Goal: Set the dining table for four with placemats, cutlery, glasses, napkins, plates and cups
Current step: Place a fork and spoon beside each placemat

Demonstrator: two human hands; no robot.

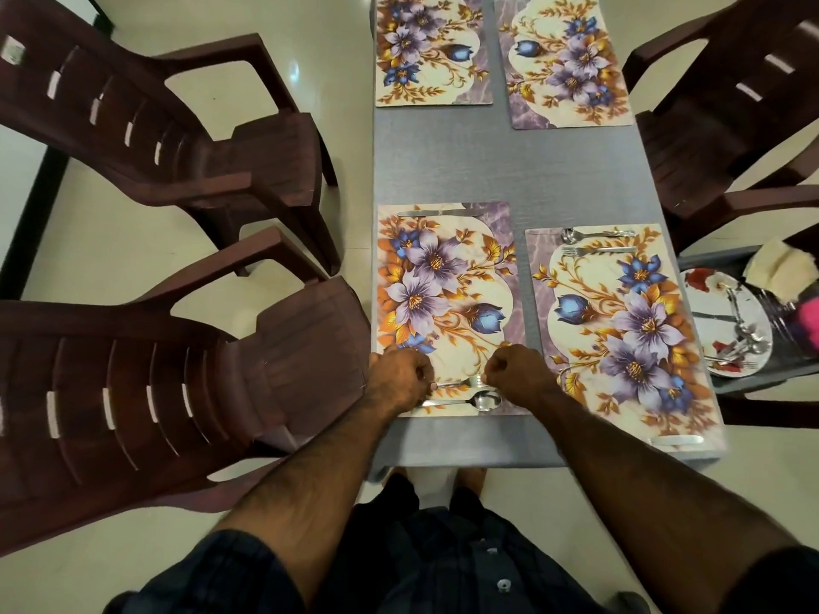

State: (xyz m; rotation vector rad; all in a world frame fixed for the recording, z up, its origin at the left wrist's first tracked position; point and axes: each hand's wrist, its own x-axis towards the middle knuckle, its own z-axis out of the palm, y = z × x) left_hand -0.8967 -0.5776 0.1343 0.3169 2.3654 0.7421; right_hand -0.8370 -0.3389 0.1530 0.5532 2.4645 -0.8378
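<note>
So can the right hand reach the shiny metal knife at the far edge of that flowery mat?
Probably yes. The right hand pinches the fork at the near edge of the flowery placemat, and only bare mat lies between it and the shiny metal knife. It would have to let go first.

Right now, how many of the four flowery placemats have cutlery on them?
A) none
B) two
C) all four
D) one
B: the near left placemat carries a knife, a fork and a spoon, and the near right placemat carries cutlery too, while the far left placemat and far right placemat are bare.
</note>
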